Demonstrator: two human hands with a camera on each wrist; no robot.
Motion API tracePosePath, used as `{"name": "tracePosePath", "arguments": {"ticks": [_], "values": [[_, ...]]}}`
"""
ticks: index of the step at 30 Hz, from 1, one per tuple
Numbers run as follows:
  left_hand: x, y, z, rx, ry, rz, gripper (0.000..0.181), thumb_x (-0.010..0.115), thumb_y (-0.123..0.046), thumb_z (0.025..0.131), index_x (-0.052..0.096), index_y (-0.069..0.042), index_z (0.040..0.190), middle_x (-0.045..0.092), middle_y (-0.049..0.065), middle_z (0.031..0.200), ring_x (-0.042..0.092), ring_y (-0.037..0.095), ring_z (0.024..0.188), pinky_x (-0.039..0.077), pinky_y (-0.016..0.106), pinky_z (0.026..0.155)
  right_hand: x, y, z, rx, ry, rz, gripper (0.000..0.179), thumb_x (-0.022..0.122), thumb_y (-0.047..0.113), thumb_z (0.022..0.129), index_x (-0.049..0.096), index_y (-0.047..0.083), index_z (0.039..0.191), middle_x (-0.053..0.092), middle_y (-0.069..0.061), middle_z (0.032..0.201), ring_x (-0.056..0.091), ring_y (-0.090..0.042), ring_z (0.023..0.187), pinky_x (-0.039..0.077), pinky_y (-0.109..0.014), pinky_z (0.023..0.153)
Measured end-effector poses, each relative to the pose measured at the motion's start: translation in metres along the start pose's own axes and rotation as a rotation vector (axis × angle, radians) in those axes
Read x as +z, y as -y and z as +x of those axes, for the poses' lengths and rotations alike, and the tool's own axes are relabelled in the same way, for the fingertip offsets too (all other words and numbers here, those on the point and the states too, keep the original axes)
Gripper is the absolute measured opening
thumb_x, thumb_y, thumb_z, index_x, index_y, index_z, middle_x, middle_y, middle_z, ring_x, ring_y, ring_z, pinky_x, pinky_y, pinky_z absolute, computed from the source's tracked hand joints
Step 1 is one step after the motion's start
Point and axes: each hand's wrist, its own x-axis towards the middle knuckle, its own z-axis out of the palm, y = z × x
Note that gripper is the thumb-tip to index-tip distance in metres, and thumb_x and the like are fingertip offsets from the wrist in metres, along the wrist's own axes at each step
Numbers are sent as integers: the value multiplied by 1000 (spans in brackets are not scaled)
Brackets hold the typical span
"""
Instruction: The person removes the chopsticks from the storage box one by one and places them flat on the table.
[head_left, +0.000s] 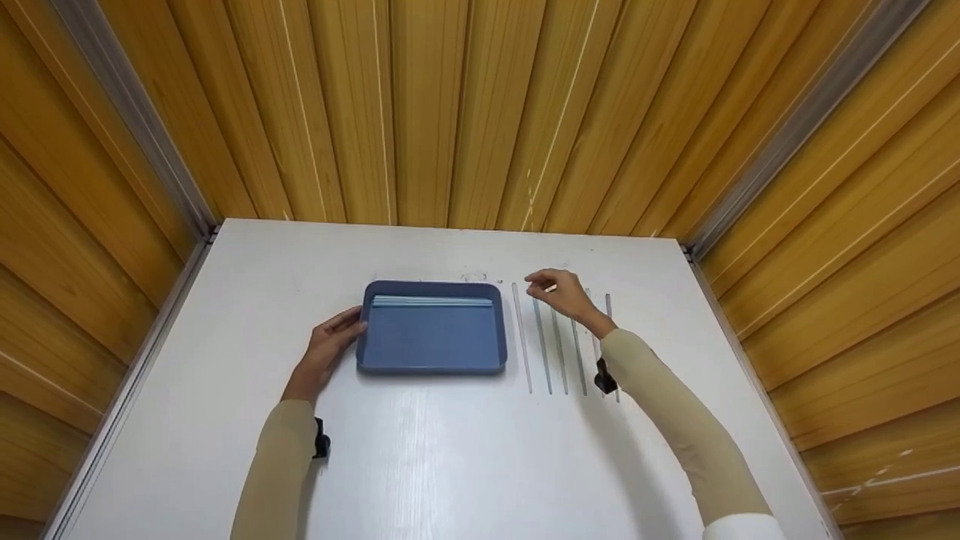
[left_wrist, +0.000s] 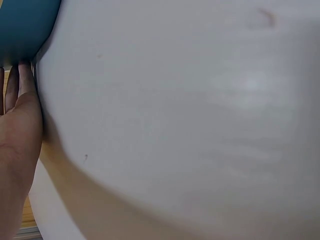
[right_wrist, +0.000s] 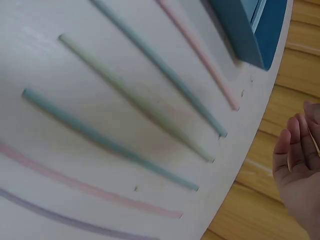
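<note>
With the left hand (head_left: 326, 346), fingers nearly straight, bracing the tray (head_left: 431, 341) beside it, the loosely curled, seemingly empty right hand (head_left: 564, 295) would best pinch one of the straws (head_left: 542, 345) beneath it lightly, to avoid crushing it.

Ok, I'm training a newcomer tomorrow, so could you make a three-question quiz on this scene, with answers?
1. How many straws lie on the table beside the tray?
2. True or false: the right hand is holding the tray.
3. In the right wrist view, what colour is the straw nearest the tray: a) green, b) pink, c) purple?

Key: 1. Six. 2. False; the left hand touches it. 3. b) pink.
</note>
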Motion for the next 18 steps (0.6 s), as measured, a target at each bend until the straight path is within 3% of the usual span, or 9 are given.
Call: {"name": "tracePosePath", "arguments": {"ticks": [5,12,18], "values": [[0,1,1,12,-8,-26,60,73,-11,95,50,-6,151,46,11,160,47,17,145,51,17,106,30,25,22,-49,110,21,22,71,4,95,73,-5,115,75,-23,102,72,-37,94,62,-46,85],[3,1,1,1,15,-5,61,70,-12,98,45,-5,154,40,13,163,38,23,152,46,21,114,71,51,43,-81,254,56,23,71,0,93,73,-8,115,75,-26,107,72,-39,99,63,-44,90],[3,1,1,12,-3,-22,60,70,-10,98,47,-4,152,44,13,161,43,21,148,50,15,106,103,57,61,-114,304,39,25,71,-2,92,70,-12,115,75,-27,107,73,-40,98,63,-40,90]]}}
